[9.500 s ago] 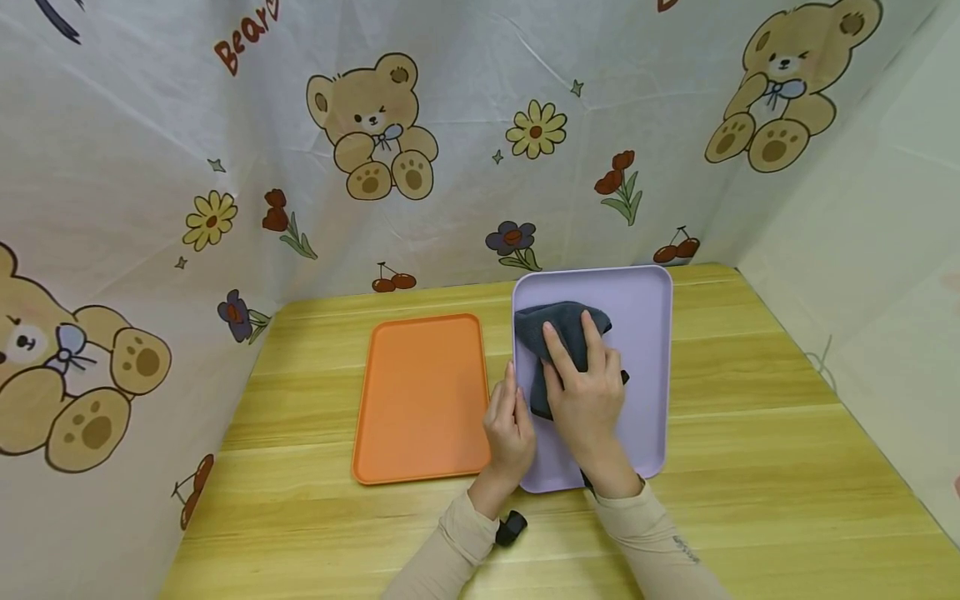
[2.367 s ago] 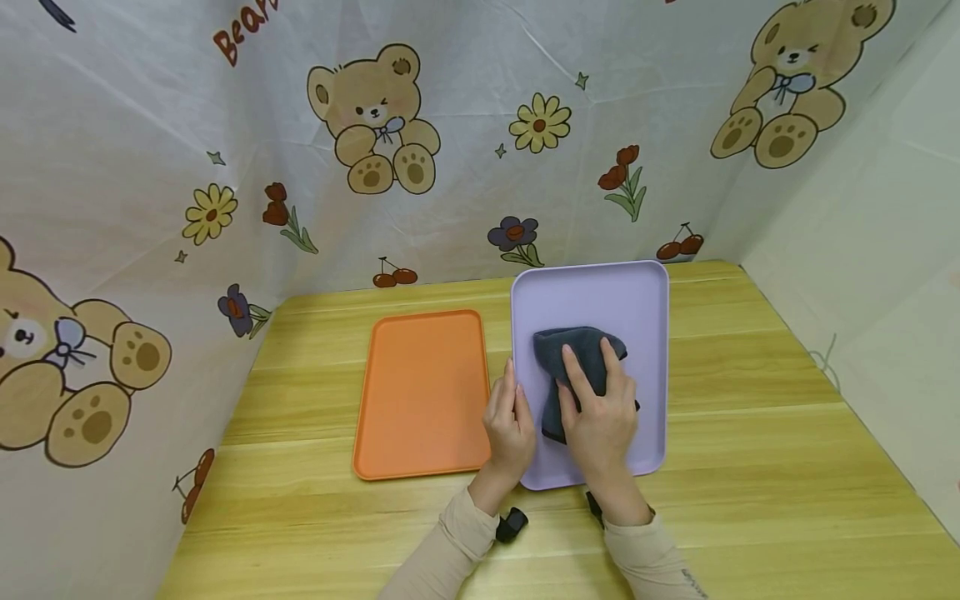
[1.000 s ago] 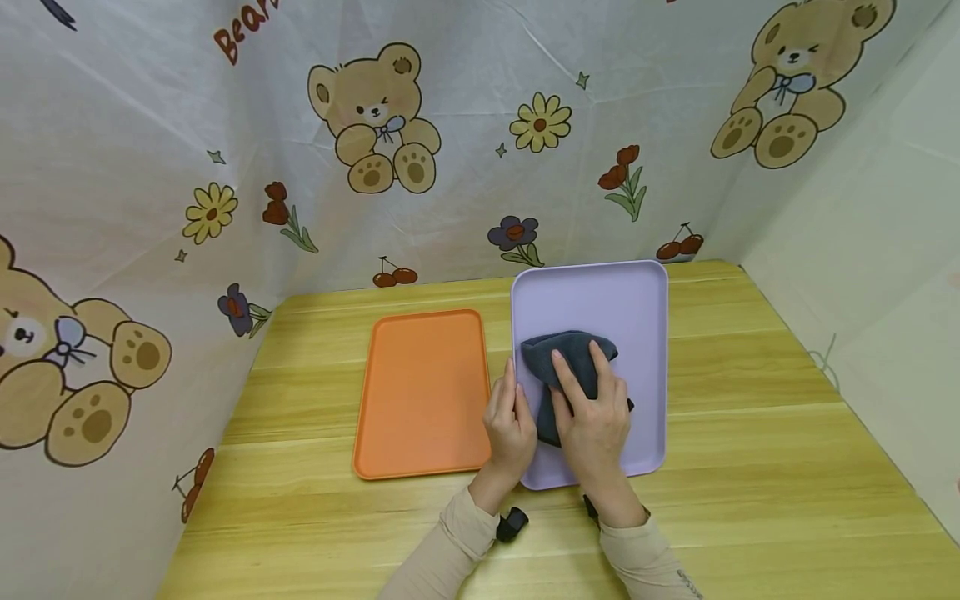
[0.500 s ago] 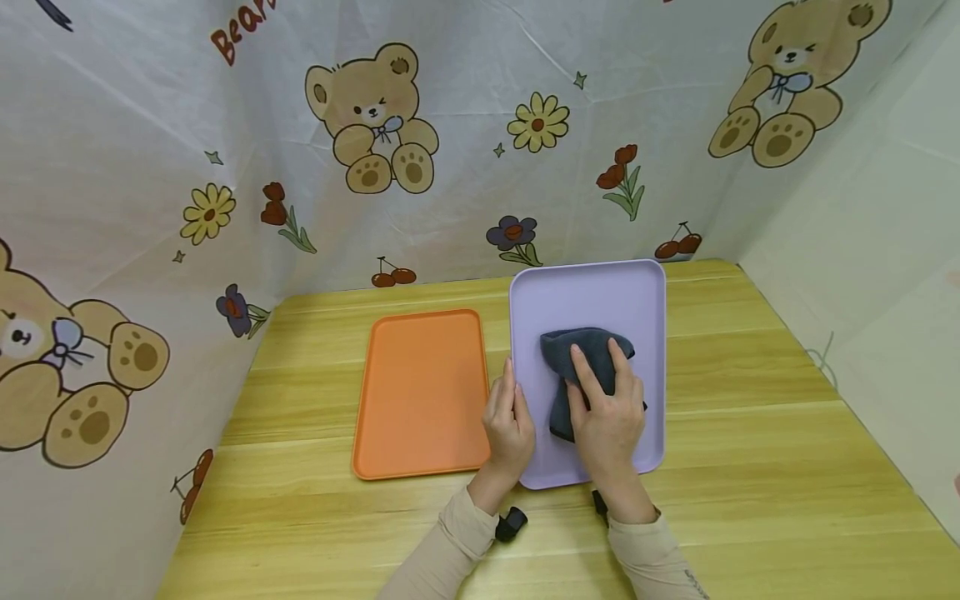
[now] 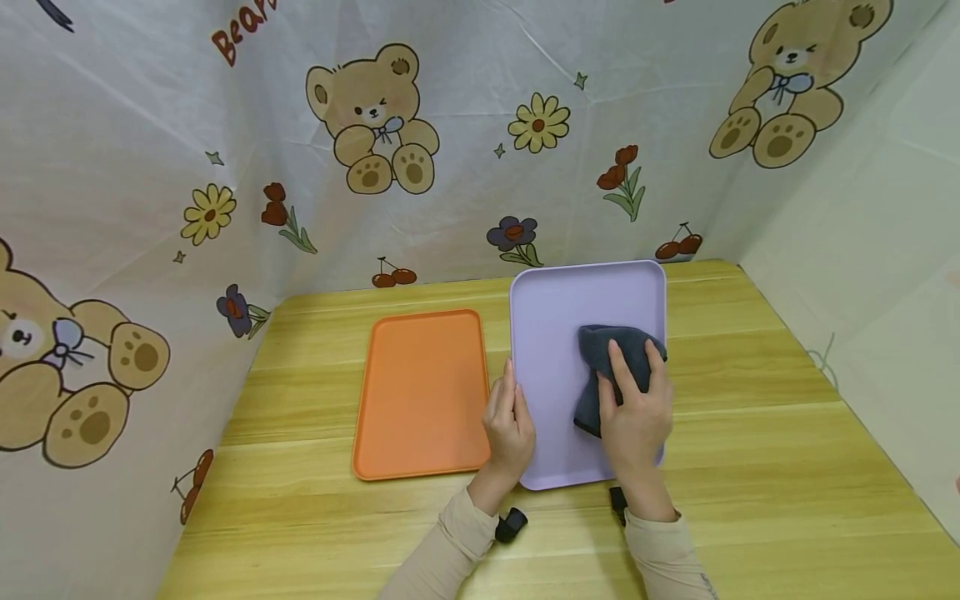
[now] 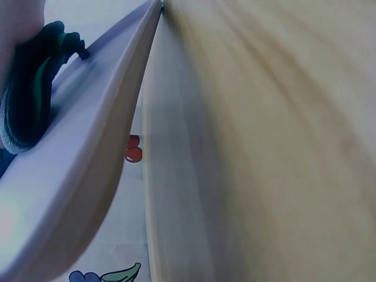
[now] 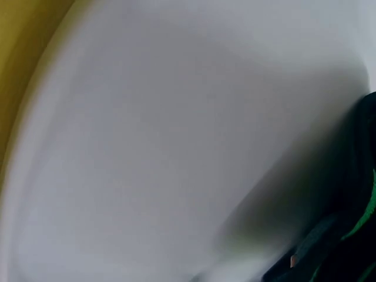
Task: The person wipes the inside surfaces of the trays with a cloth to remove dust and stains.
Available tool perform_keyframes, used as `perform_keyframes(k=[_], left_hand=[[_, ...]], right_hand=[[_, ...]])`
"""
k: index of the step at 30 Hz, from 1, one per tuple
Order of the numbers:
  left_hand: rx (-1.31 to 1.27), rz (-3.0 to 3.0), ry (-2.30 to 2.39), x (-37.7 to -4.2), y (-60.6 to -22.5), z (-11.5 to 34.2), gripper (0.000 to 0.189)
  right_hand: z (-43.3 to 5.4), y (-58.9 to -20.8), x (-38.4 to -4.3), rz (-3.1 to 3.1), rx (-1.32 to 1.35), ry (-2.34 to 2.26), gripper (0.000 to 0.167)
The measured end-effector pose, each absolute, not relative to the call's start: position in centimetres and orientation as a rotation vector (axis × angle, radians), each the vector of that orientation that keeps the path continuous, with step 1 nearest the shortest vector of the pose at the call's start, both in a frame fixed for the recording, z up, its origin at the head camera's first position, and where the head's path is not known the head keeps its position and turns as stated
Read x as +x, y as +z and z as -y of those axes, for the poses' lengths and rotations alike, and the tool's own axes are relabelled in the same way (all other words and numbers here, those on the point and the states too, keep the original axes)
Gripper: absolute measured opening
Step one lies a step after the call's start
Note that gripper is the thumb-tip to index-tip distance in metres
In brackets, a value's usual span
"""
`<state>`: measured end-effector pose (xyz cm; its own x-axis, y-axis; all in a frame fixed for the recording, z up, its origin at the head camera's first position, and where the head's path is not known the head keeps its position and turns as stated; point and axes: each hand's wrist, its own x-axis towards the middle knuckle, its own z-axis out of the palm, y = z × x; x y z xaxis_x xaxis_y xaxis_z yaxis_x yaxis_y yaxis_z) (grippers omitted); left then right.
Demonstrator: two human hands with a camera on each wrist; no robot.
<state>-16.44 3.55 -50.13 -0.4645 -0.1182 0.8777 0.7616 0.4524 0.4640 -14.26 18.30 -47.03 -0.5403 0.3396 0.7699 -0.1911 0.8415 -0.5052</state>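
Grey cloth (image 5: 596, 352): likely soft, light, best bunched mid-fold; right grip (image 5: 637, 412) clasps it; left grip (image 5: 510, 429) pinches lilac tray (image 5: 551, 312), left rim.

Lilac tray (image 5: 551, 308), orange tray (image 5: 423, 396), slate-grey cloth (image 5: 597, 342), seemingly green-streaked; yellow wood-grain bench (image 5: 750, 400); white backdrop (image 5: 465, 50) printed with tan bears (image 5: 356, 96).

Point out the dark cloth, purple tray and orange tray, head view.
Dark cloth (image 5: 597, 344): head view, on its upper left part, beside the fingers.
Purple tray (image 5: 549, 333): head view, on the bare floor left of the cloth.
Orange tray (image 5: 423, 396): head view, middle of its floor.
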Motion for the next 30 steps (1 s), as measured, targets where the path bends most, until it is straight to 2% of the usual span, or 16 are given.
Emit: perform_keyframes(k=[12,21,30], left_hand=[[-0.562,1.734,-1.163,-16.5,-50.2,-3.5,0.035],[-0.548,1.738,-1.175,-16.6,-50.3,-3.5,0.045],[-0.55,1.749,-1.166,-16.6,-50.3,-3.4,0.033]], right_hand=[[-18.1,-47.1,-14.2,2.045,-0.111,0.664,0.049],[-17.3,-47.3,-14.1,2.051,-0.066,0.635,0.048],[-16.1,-47.6,-13.9,2.048,0.0,0.589,0.048]])
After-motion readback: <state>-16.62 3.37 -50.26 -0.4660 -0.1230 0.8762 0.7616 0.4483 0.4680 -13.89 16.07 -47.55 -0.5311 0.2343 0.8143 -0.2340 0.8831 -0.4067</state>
